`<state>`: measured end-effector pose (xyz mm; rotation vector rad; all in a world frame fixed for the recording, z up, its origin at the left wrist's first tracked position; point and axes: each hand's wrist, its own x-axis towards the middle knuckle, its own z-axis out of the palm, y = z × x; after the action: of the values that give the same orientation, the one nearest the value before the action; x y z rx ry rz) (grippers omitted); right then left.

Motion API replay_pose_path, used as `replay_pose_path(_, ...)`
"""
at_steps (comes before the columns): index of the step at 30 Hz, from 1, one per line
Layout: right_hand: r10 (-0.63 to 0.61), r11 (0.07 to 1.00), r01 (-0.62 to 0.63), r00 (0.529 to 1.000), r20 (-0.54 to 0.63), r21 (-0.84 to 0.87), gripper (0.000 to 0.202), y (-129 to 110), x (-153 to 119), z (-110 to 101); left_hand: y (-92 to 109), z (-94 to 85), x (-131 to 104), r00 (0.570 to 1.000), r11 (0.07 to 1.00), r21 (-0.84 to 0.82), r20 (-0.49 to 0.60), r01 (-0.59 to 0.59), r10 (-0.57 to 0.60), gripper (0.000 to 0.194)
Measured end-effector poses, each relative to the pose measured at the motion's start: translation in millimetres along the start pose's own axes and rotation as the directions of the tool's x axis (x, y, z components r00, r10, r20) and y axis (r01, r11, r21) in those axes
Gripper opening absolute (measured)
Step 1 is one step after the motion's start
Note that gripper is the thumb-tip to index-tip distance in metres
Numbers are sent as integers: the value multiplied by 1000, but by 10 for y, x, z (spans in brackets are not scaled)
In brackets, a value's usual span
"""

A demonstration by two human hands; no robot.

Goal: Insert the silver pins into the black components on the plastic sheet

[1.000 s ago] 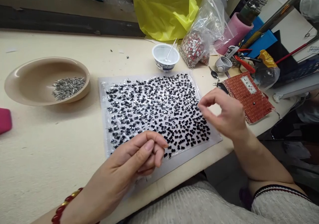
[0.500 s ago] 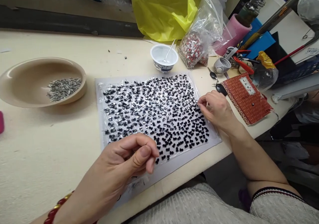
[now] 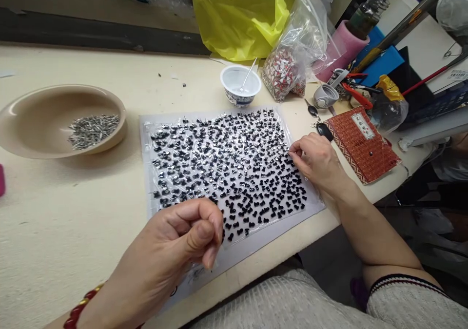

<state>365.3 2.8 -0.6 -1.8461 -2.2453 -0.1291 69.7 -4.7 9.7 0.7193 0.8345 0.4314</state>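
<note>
Many small black pieces lie spread over a clear plastic-covered white sheet, some with thin metal pins sticking up. My left hand is raised over the sheet's near left part, fingers curled and thumb pressed to them; what they hold, if anything, is hidden. At the sheet's right edge my right hand is closed in a pinch, fingertips by the outermost black pieces; I cannot make out anything between them. To the left stands a beige oval bowl with a heap of small metal pieces.
Behind the sheet is a white tub with a thin stick in it. A clear bag of red and white pieces and a yellow plastic bag sit beyond. Keys and a red patterned notebook lie right of my right hand.
My left hand has shifted slightly left and down, its fingers curling in a little more. My right hand stays almost where it was.
</note>
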Motion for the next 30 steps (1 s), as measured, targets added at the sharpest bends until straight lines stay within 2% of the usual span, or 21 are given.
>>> replay_pose_path(8,29,992,-23,999,-41,124,6,52,-48,-127,39,53,-29,997,998,58,-76,-20,25,37)
replay_pose_path(15,-31,991,23,998,61,130,9,53,-79,-187,12,20,-10,998,998,50,-44,-32,34,37)
replay_pose_path(21,-20,995,12,996,82,101,10,76,-70,-142,14,11,-1,999,995,91,-2,-48,48,37)
replay_pose_path(30,-20,994,9,995,96,110,10,68,-72,-120,35,6,-2,998,993,104,-1,-61,62,36)
